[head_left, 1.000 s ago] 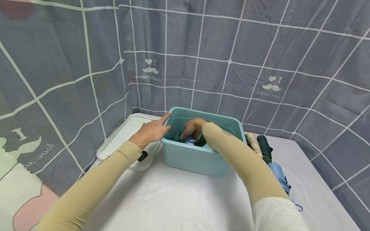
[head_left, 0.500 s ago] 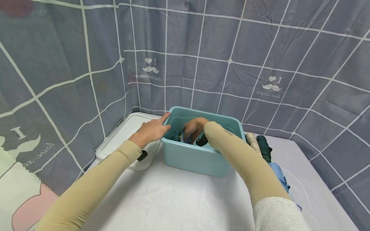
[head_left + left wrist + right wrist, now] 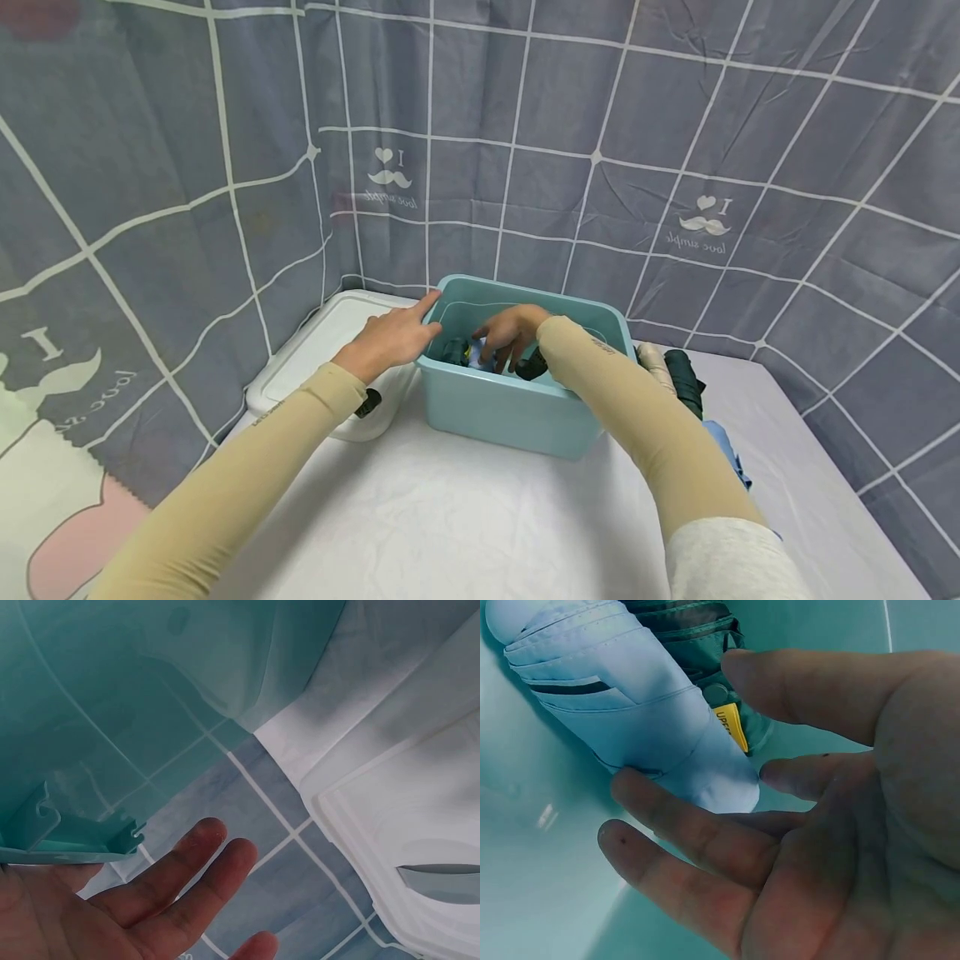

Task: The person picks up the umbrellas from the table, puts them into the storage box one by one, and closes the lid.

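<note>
My left hand [image 3: 393, 340] rests on the left rim of a teal plastic bin [image 3: 510, 408]. In the left wrist view its fingers [image 3: 214, 889] extend loosely outside the bin wall. My right hand [image 3: 512, 329] reaches down inside, fingers spread. Below those fingers, a light blue folded umbrella [image 3: 622, 712] lies on the bin floor, with fingertips [image 3: 634, 787] right at its lower edge. Alongside it is a dark green folded umbrella [image 3: 694, 634] bearing a yellow label [image 3: 731, 726]. In the head view, the right hand partly covers the blue umbrella.
A white lid [image 3: 330, 333] lies left of the bin. Beyond the bin's right side sit a beige folded umbrella [image 3: 656, 367], a dark green one [image 3: 684, 383] and a blue one [image 3: 726, 450], on a white-covered table [image 3: 465, 525]. Grey checked curtains [image 3: 555, 108] stand behind and to the left.
My right hand has let go of the light blue umbrella beside the green one; its fingers have spread and drawn slightly right. The left hand has stayed on the rim.
</note>
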{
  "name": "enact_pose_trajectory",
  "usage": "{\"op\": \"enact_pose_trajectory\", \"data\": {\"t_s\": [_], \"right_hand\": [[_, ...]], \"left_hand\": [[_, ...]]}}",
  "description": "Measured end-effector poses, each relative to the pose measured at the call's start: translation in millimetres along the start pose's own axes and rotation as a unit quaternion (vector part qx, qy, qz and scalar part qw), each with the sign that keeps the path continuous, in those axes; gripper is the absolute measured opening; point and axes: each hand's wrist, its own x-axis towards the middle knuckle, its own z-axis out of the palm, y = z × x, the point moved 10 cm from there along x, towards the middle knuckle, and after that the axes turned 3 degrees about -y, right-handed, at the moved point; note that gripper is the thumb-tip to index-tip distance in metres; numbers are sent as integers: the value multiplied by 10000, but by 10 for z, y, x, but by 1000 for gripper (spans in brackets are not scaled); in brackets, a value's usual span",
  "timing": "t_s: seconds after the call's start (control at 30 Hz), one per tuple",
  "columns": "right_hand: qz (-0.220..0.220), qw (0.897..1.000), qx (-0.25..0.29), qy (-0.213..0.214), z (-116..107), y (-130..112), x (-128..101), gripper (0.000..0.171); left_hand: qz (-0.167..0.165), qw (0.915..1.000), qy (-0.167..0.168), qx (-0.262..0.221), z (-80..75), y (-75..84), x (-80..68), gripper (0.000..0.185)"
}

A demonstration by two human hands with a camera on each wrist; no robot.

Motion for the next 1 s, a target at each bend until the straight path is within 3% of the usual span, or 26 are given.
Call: {"op": "enact_pose_trajectory", "data": {"t_s": [0.2,0.5,0.73,1.0], "right_hand": [[-93,9997,-239,-2,-36,45,-115,80],[-344,9960,-775,283,-112,58,-348,74],[-589,9940,-724,567,-156,84,-569,72],[-936,9894,-786,786,-179,160,-876,66]], "left_hand": [[37,9999,-29,114,0,46,12,67],[356,9924,125,1174,-136,151,40,69],[488,9947,460,778,-261,186,110,66],[356,9954,447,763,-161,238,188,73]]}}
